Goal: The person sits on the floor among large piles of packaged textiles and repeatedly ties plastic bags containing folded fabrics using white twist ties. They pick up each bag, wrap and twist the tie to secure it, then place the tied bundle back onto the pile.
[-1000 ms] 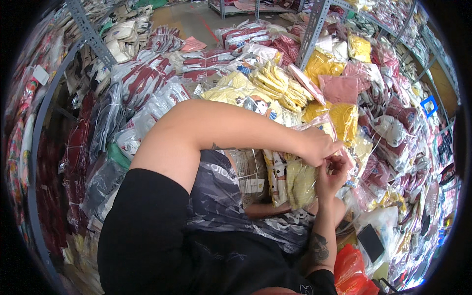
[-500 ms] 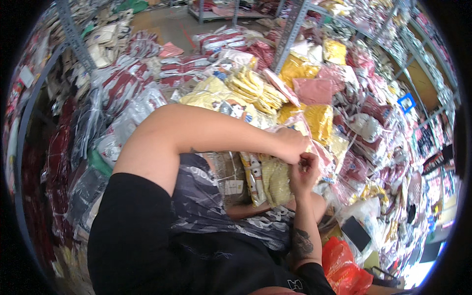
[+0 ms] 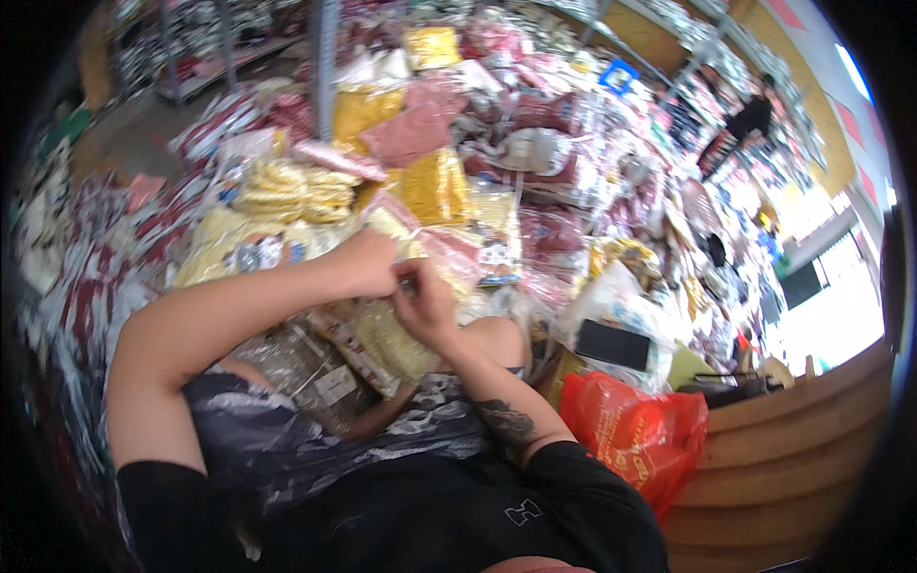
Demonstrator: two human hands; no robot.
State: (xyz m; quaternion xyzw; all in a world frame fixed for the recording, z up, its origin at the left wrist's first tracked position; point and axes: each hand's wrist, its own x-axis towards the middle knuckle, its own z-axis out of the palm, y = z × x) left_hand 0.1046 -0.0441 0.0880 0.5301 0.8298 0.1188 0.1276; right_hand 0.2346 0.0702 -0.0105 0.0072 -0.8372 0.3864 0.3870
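Observation:
My left hand [image 3: 367,265] is curled closed, its back toward the view. Against it, my right hand [image 3: 427,304] pinches with bent fingertips; what lies between the two hands is too small and hidden to make out. Just beyond them is a bundle of pink and pale-yellow clothing in clear plastic [image 3: 447,250], with what looks like a thin pale tie across it. Below the hands, between my legs, a yellowish plastic-wrapped packet [image 3: 387,336] rests beside a clear-wrapped brownish bundle with a white label [image 3: 334,384].
Bagged garments are heaped all around, including yellow folded stacks [image 3: 287,191] and a bright yellow pack [image 3: 435,186]. A dark phone [image 3: 612,345] lies on white plastic at the right, near a red plastic bag [image 3: 635,430]. A grey metal post [image 3: 322,76] stands behind.
The view has swung to the right, so everything sits further left and the red bag and brown wooden surface show more. Both hands stay together at the same bundle.

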